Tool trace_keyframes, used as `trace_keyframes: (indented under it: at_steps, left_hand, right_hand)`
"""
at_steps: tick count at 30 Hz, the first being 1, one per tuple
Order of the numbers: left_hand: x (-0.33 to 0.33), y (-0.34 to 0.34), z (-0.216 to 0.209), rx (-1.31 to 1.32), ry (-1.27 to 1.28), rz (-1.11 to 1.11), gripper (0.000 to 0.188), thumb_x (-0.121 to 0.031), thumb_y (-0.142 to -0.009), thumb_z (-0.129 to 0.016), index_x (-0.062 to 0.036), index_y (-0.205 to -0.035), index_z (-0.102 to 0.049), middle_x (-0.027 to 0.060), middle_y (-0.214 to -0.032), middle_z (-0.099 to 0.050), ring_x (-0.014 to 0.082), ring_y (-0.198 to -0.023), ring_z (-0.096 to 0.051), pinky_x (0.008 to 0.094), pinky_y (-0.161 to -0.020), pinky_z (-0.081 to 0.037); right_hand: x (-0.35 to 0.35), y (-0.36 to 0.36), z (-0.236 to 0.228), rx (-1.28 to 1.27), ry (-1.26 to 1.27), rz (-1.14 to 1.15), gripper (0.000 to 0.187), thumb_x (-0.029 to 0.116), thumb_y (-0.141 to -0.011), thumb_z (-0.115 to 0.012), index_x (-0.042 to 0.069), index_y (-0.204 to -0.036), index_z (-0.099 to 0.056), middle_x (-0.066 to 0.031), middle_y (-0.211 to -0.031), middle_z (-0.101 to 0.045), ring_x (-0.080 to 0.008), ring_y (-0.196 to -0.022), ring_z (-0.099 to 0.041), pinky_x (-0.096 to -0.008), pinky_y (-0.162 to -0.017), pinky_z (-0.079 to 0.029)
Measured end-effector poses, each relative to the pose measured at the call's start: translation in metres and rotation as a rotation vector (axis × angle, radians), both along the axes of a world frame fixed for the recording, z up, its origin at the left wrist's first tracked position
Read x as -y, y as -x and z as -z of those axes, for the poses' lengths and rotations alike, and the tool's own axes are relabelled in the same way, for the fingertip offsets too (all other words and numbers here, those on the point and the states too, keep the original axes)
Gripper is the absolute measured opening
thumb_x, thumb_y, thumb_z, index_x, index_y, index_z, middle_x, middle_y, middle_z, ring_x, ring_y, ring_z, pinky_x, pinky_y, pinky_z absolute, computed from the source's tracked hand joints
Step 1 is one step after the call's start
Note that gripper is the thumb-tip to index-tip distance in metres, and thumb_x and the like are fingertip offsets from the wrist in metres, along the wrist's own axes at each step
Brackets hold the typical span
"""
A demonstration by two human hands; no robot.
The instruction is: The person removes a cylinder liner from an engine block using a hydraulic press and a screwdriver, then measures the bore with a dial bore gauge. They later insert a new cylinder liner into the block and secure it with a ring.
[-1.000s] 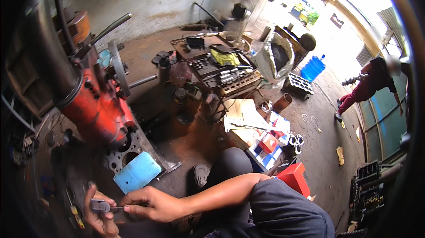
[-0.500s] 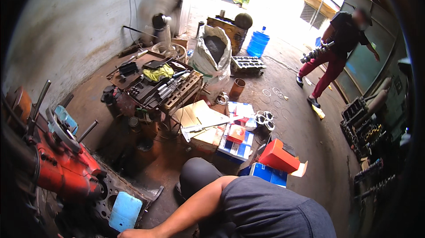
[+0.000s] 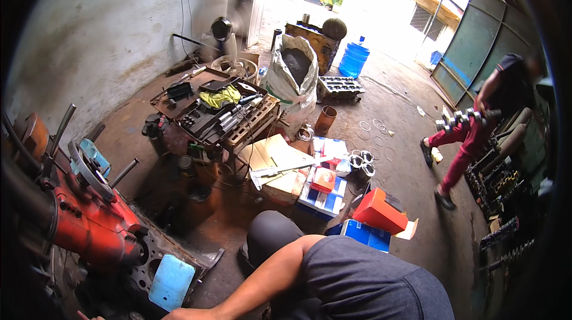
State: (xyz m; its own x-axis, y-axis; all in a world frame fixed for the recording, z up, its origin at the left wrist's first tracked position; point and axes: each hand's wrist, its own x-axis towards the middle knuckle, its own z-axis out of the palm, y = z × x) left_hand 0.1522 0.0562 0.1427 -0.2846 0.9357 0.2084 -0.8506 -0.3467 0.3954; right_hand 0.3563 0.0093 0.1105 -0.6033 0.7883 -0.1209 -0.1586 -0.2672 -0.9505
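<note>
Our right hand (image 3: 179,315) sits at six o'clock beside the blue pad (image 3: 171,282) under the red engine (image 3: 89,224); its grip we cannot tell. Unseen fingers risk pinching there.

One red-painted metal engine block (image 3: 83,218) is sitting at the left, and one pale blue plastic container (image 3: 171,282) is lying beside it. One white woven sack of dark material (image 3: 295,78) is standing open, with one blue plastic water jug (image 3: 354,59) behind it. One open orange cardboard box (image 3: 381,213) is resting on one blue carton (image 3: 364,233). Three shiny metal cylinder sleeves (image 3: 361,164) are standing together. One person in red trousers (image 3: 476,123) is carrying one grey metal crankshaft (image 3: 466,118).
</note>
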Motion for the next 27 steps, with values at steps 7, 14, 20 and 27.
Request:
trace_keyframes:
  at_steps: [7, 14, 20, 27]
  left_hand:
    - [0.001, 0.000, -0.003, 0.065, 0.016, 0.031, 0.078, -0.030, -0.090, -0.073, 0.0050, -0.147, -0.031, 0.0025, -0.093, -0.049, 0.0110, -0.074, -0.043, 0.0215, -0.059, -0.040]
    - [0.003, -0.001, 0.000, -0.053, 0.050, 0.056, 0.077, -0.030, -0.093, -0.069, 0.0027, -0.150, -0.030, 0.0038, -0.099, -0.053, 0.0139, -0.081, -0.048, 0.0247, -0.061, -0.044]
    - [0.000, 0.003, 0.004, 0.079, 0.010, 0.125, 0.069, -0.029, -0.095, -0.066, 0.0016, -0.149, -0.034, 0.0050, -0.105, -0.057, 0.0143, -0.084, -0.050, 0.0259, -0.064, -0.047]
    - [0.001, 0.001, 0.004, 0.107, 0.016, 0.113, 0.068, -0.026, -0.095, -0.066, 0.0004, -0.149, -0.035, 0.0052, -0.105, -0.057, 0.0143, -0.083, -0.050, 0.0253, -0.063, -0.047]
  right_hand:
    - [0.002, 0.005, -0.002, -0.207, 0.347, -0.165, 0.035, 0.041, -0.099, -0.062, 0.009, -0.085, -0.068, 0.0025, -0.062, -0.053, -0.0101, -0.042, -0.042, -0.0263, -0.038, -0.034]
    - [0.001, 0.011, 0.002, -0.281, 0.510, -0.161, 0.033, 0.039, -0.099, -0.061, 0.010, -0.087, -0.069, 0.0033, -0.062, -0.053, -0.0089, -0.043, -0.041, -0.0262, -0.038, -0.033]
    - [-0.002, 0.000, -0.014, -0.069, 0.340, -0.089, 0.034, 0.042, -0.098, -0.061, 0.010, -0.090, -0.069, 0.0013, -0.067, -0.059, -0.0111, -0.046, -0.048, -0.0279, -0.041, -0.040]
    - [-0.004, -0.001, -0.007, 0.178, -0.100, 0.030, 0.043, 0.049, -0.091, -0.070, 0.006, -0.089, -0.069, -0.0058, -0.070, -0.066, -0.0161, -0.053, -0.060, -0.0328, -0.047, -0.048]
